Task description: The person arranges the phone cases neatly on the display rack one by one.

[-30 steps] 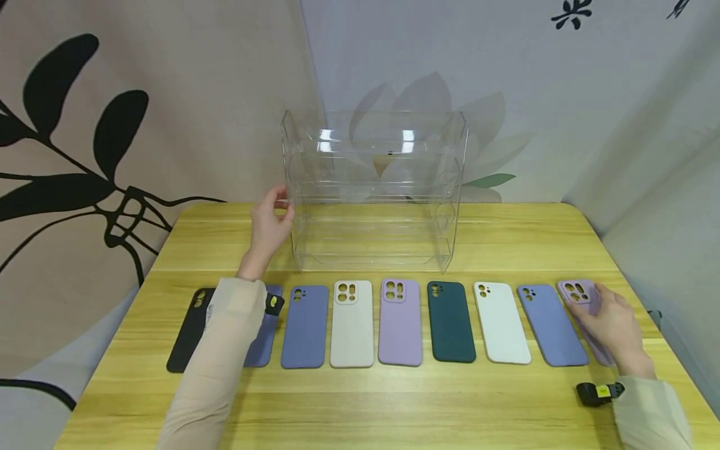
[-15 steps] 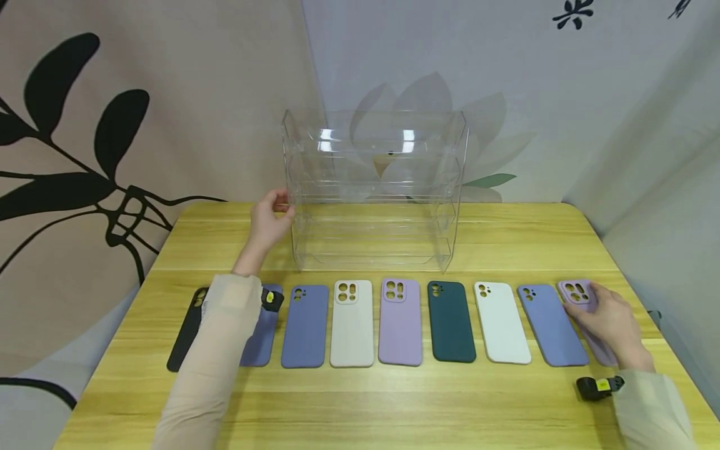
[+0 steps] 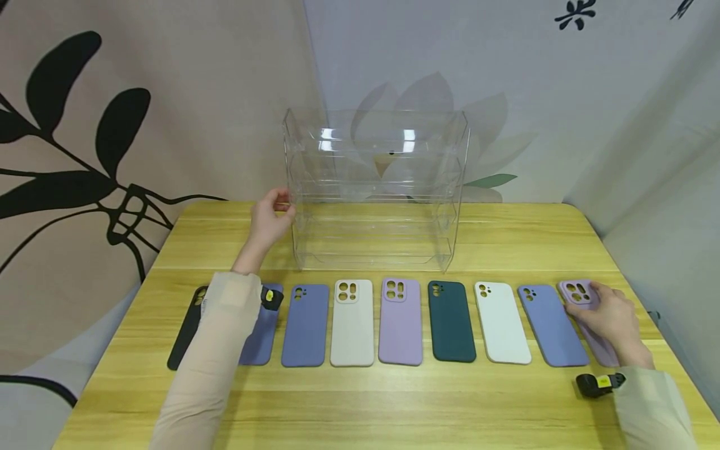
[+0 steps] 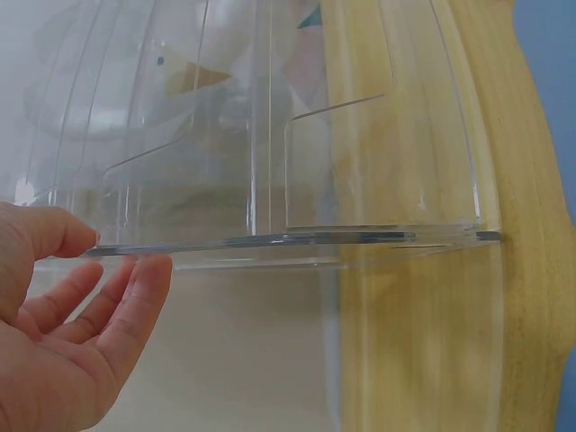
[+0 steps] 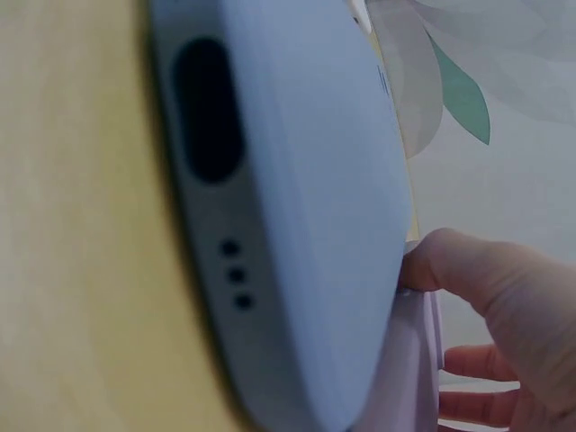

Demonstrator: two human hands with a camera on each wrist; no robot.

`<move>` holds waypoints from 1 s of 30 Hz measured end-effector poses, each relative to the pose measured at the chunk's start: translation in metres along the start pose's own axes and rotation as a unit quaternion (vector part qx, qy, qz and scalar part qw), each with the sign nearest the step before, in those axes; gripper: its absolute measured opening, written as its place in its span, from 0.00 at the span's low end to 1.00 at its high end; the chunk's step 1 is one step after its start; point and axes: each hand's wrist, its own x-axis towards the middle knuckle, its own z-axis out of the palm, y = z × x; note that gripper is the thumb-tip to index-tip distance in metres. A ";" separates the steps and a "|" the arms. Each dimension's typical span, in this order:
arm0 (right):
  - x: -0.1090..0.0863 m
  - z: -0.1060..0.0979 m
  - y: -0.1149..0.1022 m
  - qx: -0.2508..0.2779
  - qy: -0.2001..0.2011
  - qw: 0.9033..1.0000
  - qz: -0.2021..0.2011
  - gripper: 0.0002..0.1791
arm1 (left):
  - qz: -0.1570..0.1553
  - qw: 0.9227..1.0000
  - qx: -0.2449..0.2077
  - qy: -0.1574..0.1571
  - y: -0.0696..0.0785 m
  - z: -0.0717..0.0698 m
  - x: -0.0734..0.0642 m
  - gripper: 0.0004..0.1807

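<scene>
A clear plastic tiered rack (image 3: pixel 377 256) stands upright at the back middle of the table. My left hand (image 3: pixel 269 219) pinches the front edge of its left side panel; in the left wrist view the thumb lies on one side of that edge (image 4: pixel 270 240) and the fingers on the other. At the far right, my right hand (image 3: pixel 613 319) holds a light purple phone case (image 3: pixel 603 351) by its long sides, with the palm hiding part of it. Beside it lies a periwinkle phone case (image 3: pixel 554 328), which fills much of the right wrist view.
More phone cases lie in a row: white (image 3: pixel 503 325), dark green (image 3: pixel 452 322), purple (image 3: pixel 400 331), off-white (image 3: pixel 352 331) and blue (image 3: pixel 305 331). My left sleeve (image 3: pixel 210 344) partly covers another blue case (image 3: pixel 261 340) and a black one (image 3: pixel 184 337). Printed curtains hang behind the table.
My left forearm shifts slightly to the left while the hand stays at the rack's edge. The right hand barely moves on the purple phone case.
</scene>
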 end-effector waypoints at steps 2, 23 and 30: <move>0.000 -0.001 0.001 0.002 0.004 1.000 -0.001 0.43 | 0.000 1.000 -0.002 0.000 0.001 0.000 0.000 0.18; 0.002 -0.026 -0.026 0.033 0.046 0.998 -0.021 0.43 | 0.009 1.000 0.004 -0.004 0.004 -0.001 -0.003 0.18; 0.005 -0.032 -0.043 0.040 0.058 0.997 -0.020 0.43 | 0.005 1.000 0.002 -0.006 0.002 -0.001 -0.002 0.18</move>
